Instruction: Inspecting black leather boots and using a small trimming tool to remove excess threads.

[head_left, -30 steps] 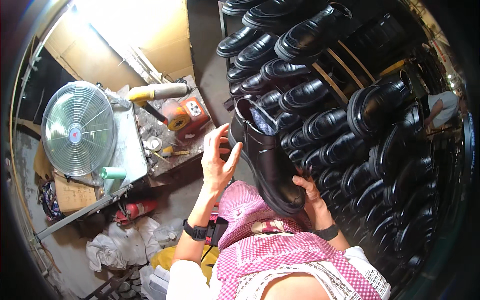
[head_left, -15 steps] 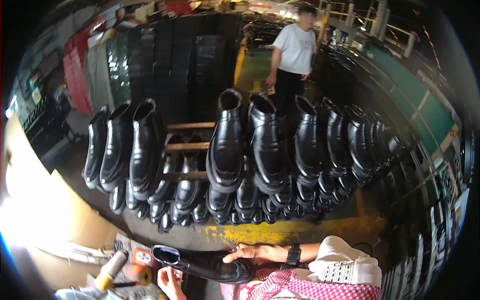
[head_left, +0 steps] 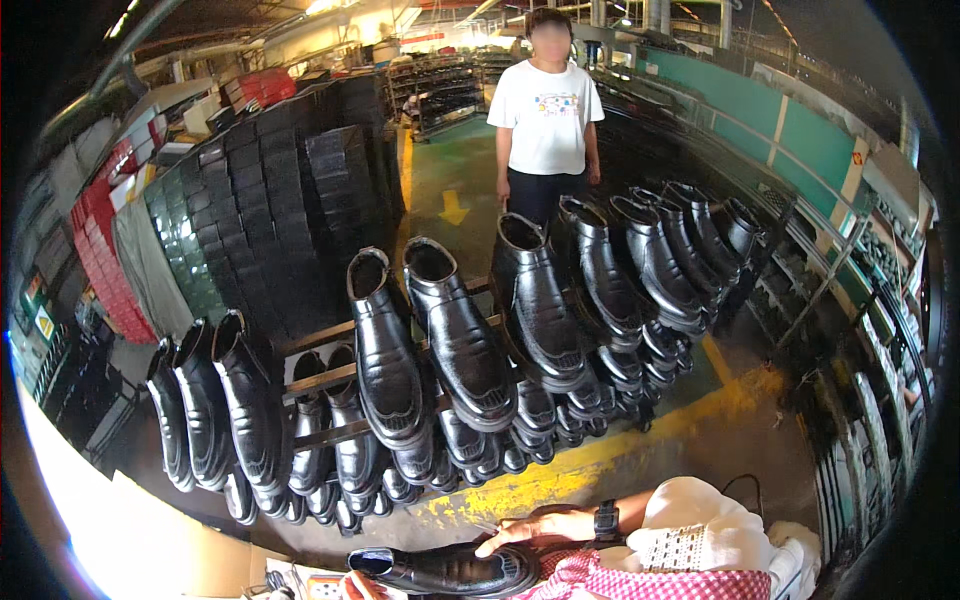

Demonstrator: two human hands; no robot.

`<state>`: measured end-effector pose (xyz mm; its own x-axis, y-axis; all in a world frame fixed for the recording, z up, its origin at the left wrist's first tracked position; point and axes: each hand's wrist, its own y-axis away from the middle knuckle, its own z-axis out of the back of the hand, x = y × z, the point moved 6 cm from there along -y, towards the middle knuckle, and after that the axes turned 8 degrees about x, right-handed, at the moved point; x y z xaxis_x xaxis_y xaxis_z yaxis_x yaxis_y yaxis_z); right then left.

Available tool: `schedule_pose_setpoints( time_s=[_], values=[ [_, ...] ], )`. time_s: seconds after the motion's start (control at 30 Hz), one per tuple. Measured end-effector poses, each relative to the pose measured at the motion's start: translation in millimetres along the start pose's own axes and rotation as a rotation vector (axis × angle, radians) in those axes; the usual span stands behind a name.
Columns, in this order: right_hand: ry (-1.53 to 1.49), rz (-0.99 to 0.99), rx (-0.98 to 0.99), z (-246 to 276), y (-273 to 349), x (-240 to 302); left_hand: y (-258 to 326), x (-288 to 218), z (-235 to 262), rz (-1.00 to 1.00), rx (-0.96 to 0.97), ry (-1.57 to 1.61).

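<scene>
A glossy black leather boot [head_left: 440, 570] lies on its side at the lower edge of the view, its opening pointing left. My right hand [head_left: 535, 525], with a dark watch on the wrist, rests over the boot's toe end with fingers curled on it. Only a sliver of my left hand [head_left: 352, 587] shows at the bottom edge, against the boot's opening end. My pink checked sleeve [head_left: 650, 585] fills the lower right.
A tiered wooden rack [head_left: 320, 380] carries several rows of black boots [head_left: 455, 340] across the middle. A person in a white T-shirt [head_left: 545, 110] stands behind it. Stacked black boxes [head_left: 270, 190] and red boxes [head_left: 105, 250] stand at left, shelving [head_left: 880, 330] at right, a yellow floor line [head_left: 620, 450] below.
The view swung up from a bench with a fan to the boot rack. The boot went from upright between both hands to lying low at the bottom edge.
</scene>
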<state>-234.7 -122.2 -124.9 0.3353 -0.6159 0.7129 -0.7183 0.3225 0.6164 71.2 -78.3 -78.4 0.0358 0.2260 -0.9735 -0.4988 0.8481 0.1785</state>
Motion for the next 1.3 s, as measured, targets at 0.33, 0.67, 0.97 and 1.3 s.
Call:
schedule_pose_setpoints(
  time_s=[0.33,0.67,0.97,1.3],
  values=[
    [-0.376,0.070,0.143,-23,41,18,17,-1,-21,-0.125,0.001,-0.159],
    [-0.533,0.125,0.176,-17,81,25,60,-18,-42,-0.006,-0.026,-0.073],
    [-0.523,0.066,0.165,-11,75,18,76,-21,-59,0.018,0.013,-0.072],
    [-0.428,0.256,0.263,-10,99,20,82,-6,-68,0.058,0.036,-0.043]
  ],
)
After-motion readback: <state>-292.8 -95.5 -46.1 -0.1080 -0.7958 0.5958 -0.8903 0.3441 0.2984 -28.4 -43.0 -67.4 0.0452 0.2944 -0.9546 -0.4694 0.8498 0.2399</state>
